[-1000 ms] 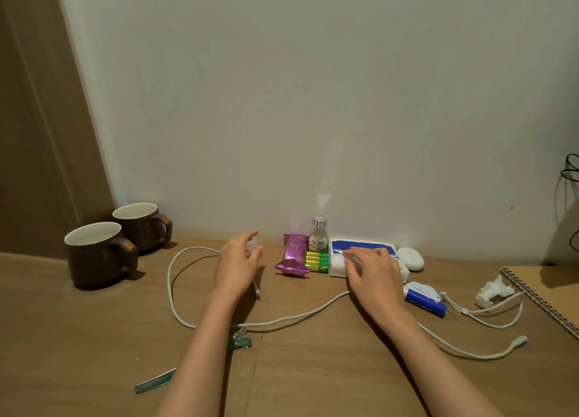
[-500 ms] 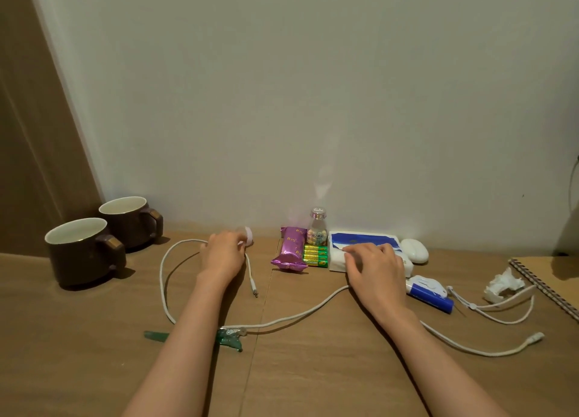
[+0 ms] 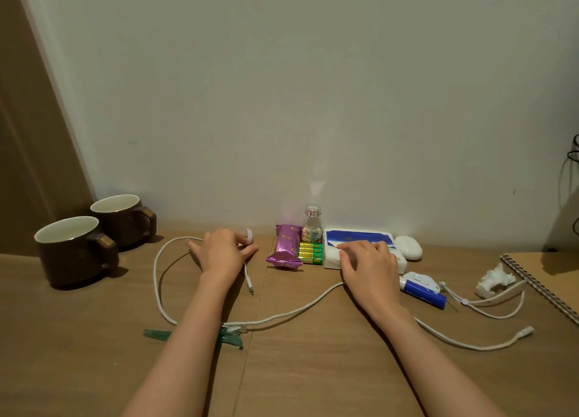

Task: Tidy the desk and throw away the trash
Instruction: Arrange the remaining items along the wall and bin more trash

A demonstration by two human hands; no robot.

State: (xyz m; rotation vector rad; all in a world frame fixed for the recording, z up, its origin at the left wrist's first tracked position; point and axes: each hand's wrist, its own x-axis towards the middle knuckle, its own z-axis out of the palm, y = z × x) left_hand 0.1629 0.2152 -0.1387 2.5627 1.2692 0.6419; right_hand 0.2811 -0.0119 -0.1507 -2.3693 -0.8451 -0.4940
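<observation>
- left hand (image 3: pixel 224 253), down from hover, pinched small white plug (image 3: pixel 249 235) by wall.
- right hand (image 3: pixel 368 266): fingers spread flat on tissue pack (image 3: pixel 357 238).
- crumpled tissue (image 3: pixel 495 279) lay beside notebook (image 3: pixel 551 278).
- risk: plug's lead could snag long cable (image 3: pixel 294 315).

Pale wall (image 3: pixel 282 87) behind, brown wooden panel (image 3: pixel 28 141) at left, black cords (image 3: pixel 575 166) hanging far right.

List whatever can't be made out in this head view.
White thing at left hand's fingertips: mostly covered by fingers; identity, grip unclear.
Green clip: middle hidden by left forearm.
Tissue pack: front under right hand.
Notebook: cut by right edge.
Bottle label: too small.
</observation>
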